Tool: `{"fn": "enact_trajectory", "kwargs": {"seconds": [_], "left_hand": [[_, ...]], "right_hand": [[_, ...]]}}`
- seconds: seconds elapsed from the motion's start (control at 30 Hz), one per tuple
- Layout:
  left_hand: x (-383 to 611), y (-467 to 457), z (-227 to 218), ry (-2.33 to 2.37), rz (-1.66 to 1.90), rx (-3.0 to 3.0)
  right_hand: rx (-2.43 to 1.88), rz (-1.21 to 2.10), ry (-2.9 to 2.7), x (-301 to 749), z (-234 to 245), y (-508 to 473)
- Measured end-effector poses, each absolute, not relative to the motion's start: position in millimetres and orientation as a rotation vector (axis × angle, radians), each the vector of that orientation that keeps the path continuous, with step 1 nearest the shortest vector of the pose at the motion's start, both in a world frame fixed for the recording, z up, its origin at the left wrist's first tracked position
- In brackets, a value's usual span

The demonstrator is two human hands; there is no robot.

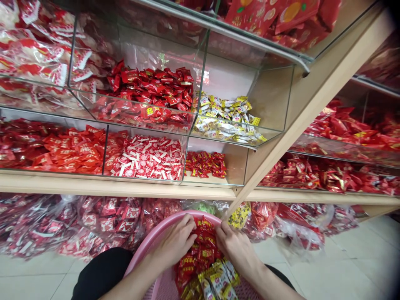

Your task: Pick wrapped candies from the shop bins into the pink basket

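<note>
A pink plastic basket (142, 249) sits between the knees, right below the shelves. Inside it, a bag of red-wrapped candies (204, 246) stands between my two hands, its clear film hard to make out. My left hand (179, 239) has its fingers curled in on the bag's left edge, near the top. On the opposite edge my right hand (236, 246) is closed, with its fingertips partly hidden. White-and-yellow wrapped candies (218, 281) lie in front of the bag, nearer to me, beside gold-coloured packets (191, 290).
Glass-fronted shelf bins hold red candies (156, 89), yellow-and-white candies (226, 118) and red-and-white candies (150, 158). A slanting wooden post (300, 112) divides the shelves. Bagged candies (109, 216) lie on the tiled floor (359, 266) under the lowest shelf.
</note>
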State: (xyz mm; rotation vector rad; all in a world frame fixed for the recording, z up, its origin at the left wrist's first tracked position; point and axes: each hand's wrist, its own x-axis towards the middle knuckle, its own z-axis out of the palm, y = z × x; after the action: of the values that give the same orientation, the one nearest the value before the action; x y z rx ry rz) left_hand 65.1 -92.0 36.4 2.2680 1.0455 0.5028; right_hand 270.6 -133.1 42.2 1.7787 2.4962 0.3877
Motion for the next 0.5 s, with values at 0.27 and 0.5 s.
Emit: {"fn": "enact_trajectory", "kwargs": {"seconds": [0.27, 0.5], "left_hand": [[65.4, -92.6, 36.5, 1.031, 0.494, 2.282], [64.5, -92.6, 37.7, 1.042, 0.474, 2.283]], "right_hand": [[1.865, 0.38, 2.433, 267.4, 52.4, -136.6], [1.829, 0.401, 2.326, 257.1, 45.9, -135.6]]}}
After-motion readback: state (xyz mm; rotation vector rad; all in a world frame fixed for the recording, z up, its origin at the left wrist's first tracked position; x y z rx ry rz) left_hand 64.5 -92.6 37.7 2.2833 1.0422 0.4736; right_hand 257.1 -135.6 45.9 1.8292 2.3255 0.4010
